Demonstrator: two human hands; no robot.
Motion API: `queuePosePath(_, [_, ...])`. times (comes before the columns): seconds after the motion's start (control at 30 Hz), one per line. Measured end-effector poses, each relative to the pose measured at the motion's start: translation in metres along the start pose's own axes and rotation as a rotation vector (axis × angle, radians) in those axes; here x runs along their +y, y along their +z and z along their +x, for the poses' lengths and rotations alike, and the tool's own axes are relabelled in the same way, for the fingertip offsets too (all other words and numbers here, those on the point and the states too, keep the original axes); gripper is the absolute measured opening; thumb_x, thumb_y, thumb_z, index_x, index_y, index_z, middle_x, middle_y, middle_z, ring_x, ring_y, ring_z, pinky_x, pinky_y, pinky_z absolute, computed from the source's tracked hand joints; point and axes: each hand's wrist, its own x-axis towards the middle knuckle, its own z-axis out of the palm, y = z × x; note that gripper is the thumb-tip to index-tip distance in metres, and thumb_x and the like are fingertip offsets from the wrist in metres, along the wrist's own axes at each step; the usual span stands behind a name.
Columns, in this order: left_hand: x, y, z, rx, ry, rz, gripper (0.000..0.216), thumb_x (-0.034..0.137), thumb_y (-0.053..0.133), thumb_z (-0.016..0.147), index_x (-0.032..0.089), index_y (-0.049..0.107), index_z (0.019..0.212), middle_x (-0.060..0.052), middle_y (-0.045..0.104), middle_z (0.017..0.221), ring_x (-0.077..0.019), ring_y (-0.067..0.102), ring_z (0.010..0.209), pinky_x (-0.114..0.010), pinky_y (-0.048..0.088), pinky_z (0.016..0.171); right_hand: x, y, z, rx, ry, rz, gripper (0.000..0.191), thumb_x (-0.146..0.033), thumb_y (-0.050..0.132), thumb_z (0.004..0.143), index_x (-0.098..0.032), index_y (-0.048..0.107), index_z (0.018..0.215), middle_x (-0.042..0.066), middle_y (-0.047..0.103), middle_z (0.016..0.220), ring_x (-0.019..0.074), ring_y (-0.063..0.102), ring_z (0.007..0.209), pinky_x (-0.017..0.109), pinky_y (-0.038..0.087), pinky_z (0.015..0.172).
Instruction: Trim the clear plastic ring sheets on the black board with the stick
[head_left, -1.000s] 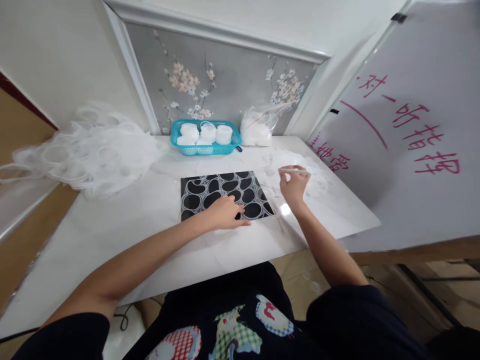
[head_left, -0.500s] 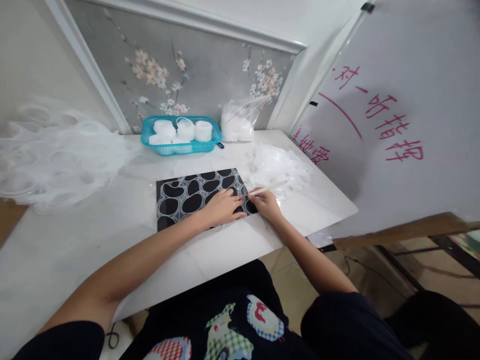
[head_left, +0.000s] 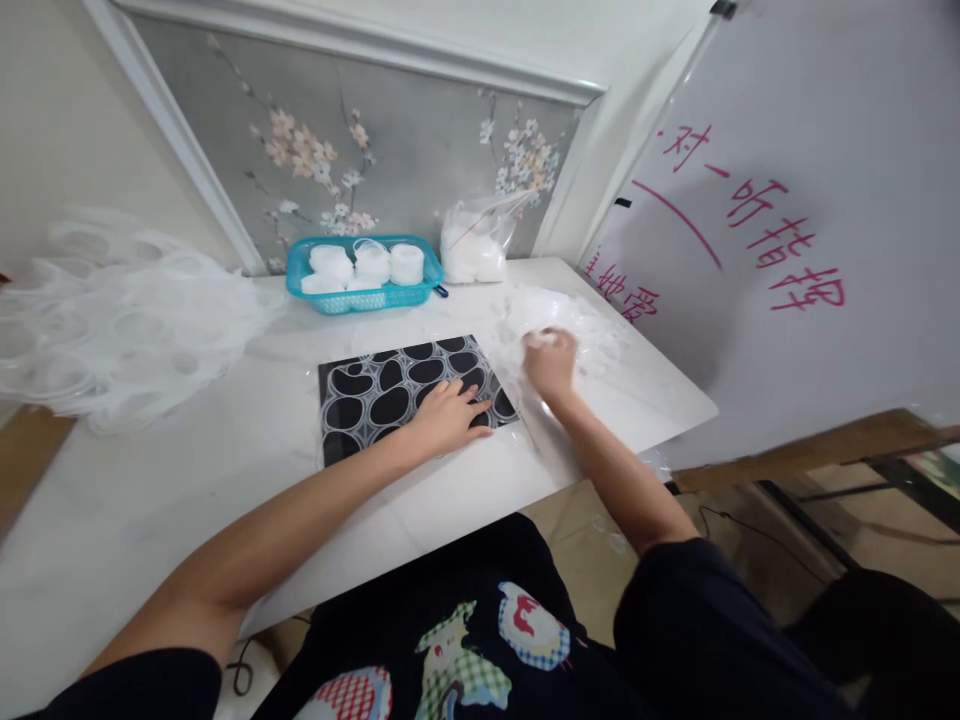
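A black sheet (head_left: 346,412) with pale curved outlines around black oval shapes lies on the white table. My left hand (head_left: 444,418) rests flat across its right part, fingers spread. Beyond the sheet's right edge, my right hand (head_left: 551,365) is raised over a heap of clear and whitish pieces (head_left: 600,325). Its fingers are curled closed, with a smeared white thing at the fingertips whose kind I cannot make out.
A blue basket (head_left: 360,301) with rolled white material stands at the back, beside a clear zip bag (head_left: 472,245) of white stuff. Sheer white cut-out material (head_left: 127,325) is heaped at left. A whiteboard (head_left: 810,180) borders the table's right side.
My right hand has left the sheet's right edge, moving up and right to the clear heap. The slim white stick it held no longer shows plainly. My left hand stays on the sheet.
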Motion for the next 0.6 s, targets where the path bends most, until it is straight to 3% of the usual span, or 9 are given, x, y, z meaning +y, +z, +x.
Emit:
queuePosePath(0.07, [-0.001, -0.003, 0.0, -0.026, -0.001, -0.015, 0.052, 0.056, 0.057, 0.093, 0.027, 0.062, 0.135, -0.011, 0.056, 0.143, -0.0344, 0.05, 0.123, -0.044, 0.039, 0.098, 0.015, -0.014, 0.029, 0.15, 0.144, 0.031, 0.041, -0.009, 0.028, 0.09, -0.011, 0.068, 0.098, 0.019, 0.071, 0.094, 0.0312, 0.056, 0.112, 0.058, 0.033, 0.103])
queuePosePath(0.1, [-0.001, -0.005, 0.0, -0.034, 0.001, -0.014, 0.052, 0.057, 0.057, 0.093, 0.027, 0.062, 0.135, -0.011, 0.057, 0.143, -0.0354, 0.05, 0.124, -0.045, 0.039, 0.098, 0.02, -0.019, 0.034, 0.233, 0.218, 0.115, 0.041, -0.012, 0.028, 0.091, -0.011, 0.068, 0.097, 0.02, 0.071, 0.096, 0.0307, 0.057, 0.11, 0.056, 0.034, 0.103])
queuePosePath(0.17, [-0.001, -0.006, -0.003, -0.017, 0.001, 0.01, 0.052, 0.057, 0.057, 0.093, 0.026, 0.063, 0.133, -0.013, 0.055, 0.143, -0.0363, 0.049, 0.125, -0.045, 0.039, 0.097, 0.024, -0.023, 0.022, 0.247, 0.232, 0.195, 0.032, -0.018, 0.04, 0.09, -0.014, 0.071, 0.088, 0.017, 0.073, 0.096, 0.0288, 0.06, 0.105, 0.048, 0.04, 0.101])
queuePosePath(0.27, [0.003, -0.006, -0.011, 0.095, 0.026, 0.051, 0.044, 0.049, 0.054, 0.097, 0.021, 0.066, 0.128, -0.014, 0.054, 0.144, -0.0334, 0.051, 0.121, -0.042, 0.038, 0.095, 0.014, -0.018, -0.037, 0.037, 0.138, 0.295, 0.016, -0.024, 0.061, 0.081, -0.021, 0.072, 0.07, 0.007, 0.076, 0.085, 0.0258, 0.067, 0.091, 0.039, 0.05, 0.09])
queuePosePath(0.33, [0.006, -0.004, -0.018, 0.133, 0.11, 0.041, 0.037, 0.04, 0.05, 0.1, 0.02, 0.066, 0.127, -0.01, 0.057, 0.141, -0.0296, 0.053, 0.116, -0.04, 0.038, 0.091, 0.004, -0.016, -0.077, -0.15, 0.134, 0.44, 0.018, -0.028, 0.061, 0.083, -0.022, 0.074, 0.072, 0.005, 0.077, 0.086, 0.0251, 0.069, 0.088, 0.038, 0.052, 0.086])
queuePosePath(0.4, [0.01, -0.001, -0.022, 0.119, 0.191, 0.012, 0.035, 0.034, 0.046, 0.101, 0.021, 0.065, 0.127, -0.008, 0.061, 0.137, -0.0273, 0.054, 0.112, -0.039, 0.038, 0.088, -0.005, -0.017, -0.102, -0.237, 0.157, 0.552, 0.019, -0.031, 0.06, 0.085, -0.022, 0.075, 0.077, 0.005, 0.076, 0.089, 0.0246, 0.069, 0.088, 0.037, 0.052, 0.086])
queuePosePath(0.47, [0.012, 0.002, -0.023, 0.099, 0.198, -0.003, 0.037, 0.032, 0.042, 0.102, 0.022, 0.063, 0.13, -0.006, 0.062, 0.137, -0.0273, 0.053, 0.111, -0.04, 0.037, 0.088, -0.01, -0.02, -0.109, -0.235, 0.186, 0.611, 0.019, -0.032, 0.061, 0.085, -0.021, 0.074, 0.077, 0.005, 0.076, 0.09, 0.0241, 0.07, 0.088, 0.037, 0.053, 0.086])
queuePosePath(0.6, [0.011, 0.005, -0.017, 0.074, 0.104, -0.006, 0.04, 0.037, 0.042, 0.102, 0.024, 0.061, 0.135, -0.004, 0.059, 0.142, -0.0288, 0.052, 0.113, -0.041, 0.036, 0.088, -0.015, -0.021, -0.093, -0.228, 0.221, 0.66, 0.022, -0.035, 0.061, 0.085, -0.02, 0.075, 0.075, 0.006, 0.076, 0.091, 0.0245, 0.07, 0.091, 0.036, 0.052, 0.088])
